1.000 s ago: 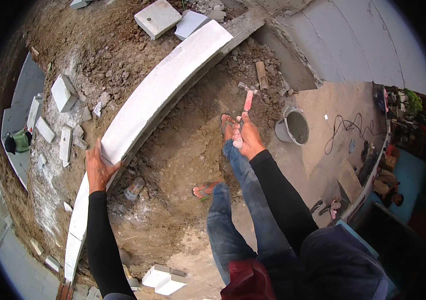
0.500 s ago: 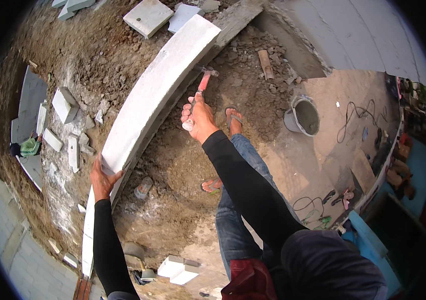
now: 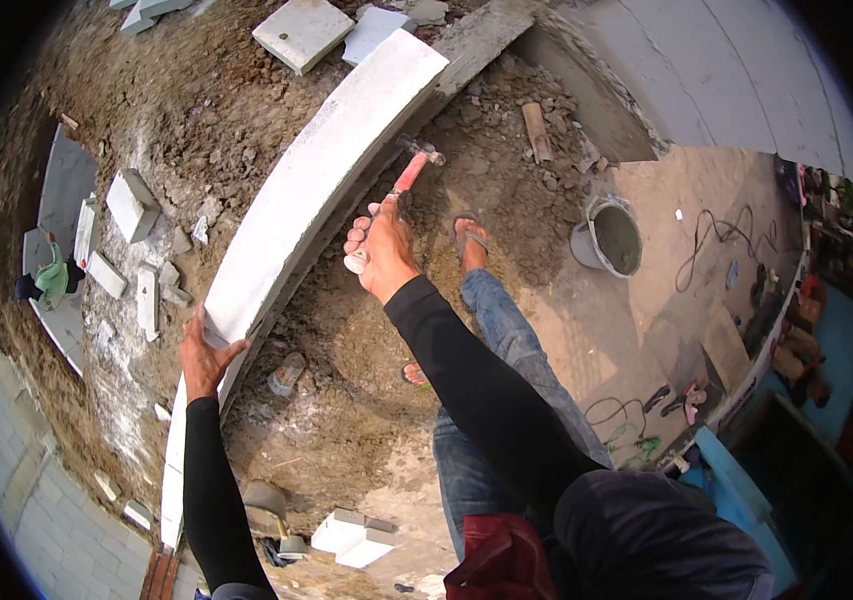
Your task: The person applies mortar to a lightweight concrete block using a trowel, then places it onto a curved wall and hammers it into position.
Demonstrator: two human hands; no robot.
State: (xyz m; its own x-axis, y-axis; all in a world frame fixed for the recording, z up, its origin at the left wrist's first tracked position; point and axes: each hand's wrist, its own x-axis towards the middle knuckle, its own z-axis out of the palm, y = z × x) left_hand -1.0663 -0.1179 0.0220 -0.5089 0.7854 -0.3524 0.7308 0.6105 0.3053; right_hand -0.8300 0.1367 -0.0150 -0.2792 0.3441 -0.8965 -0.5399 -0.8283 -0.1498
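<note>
My right hand [image 3: 377,240] is wrapped round the handle of a red-and-black hammer [image 3: 409,172], whose metal head is close beside the right side of a long white block course [image 3: 317,150]. My left hand [image 3: 207,350] grips the lower-left part of that course, fingers on its top, thumb toward the right edge. The white pieces lie along a grey concrete footing [image 3: 472,45] that shows beyond their upper end. Below my right hand are my jeans-clad legs and sandalled feet [image 3: 472,240] on loose soil.
A grey bucket of cement mix [image 3: 619,250] stands right, near coiled cables [image 3: 712,240]. Loose white blocks [image 3: 132,205] and rubble lie left; more [image 3: 352,535] lie below. A person in green [image 3: 52,275] works at far left. Clutter and blue surfaces [image 3: 837,350] line the right.
My right hand has moved left with the hammer, toward the white course, and slightly down over the last half second. My left hand stays on it. The person in green has shifted an arm.
</note>
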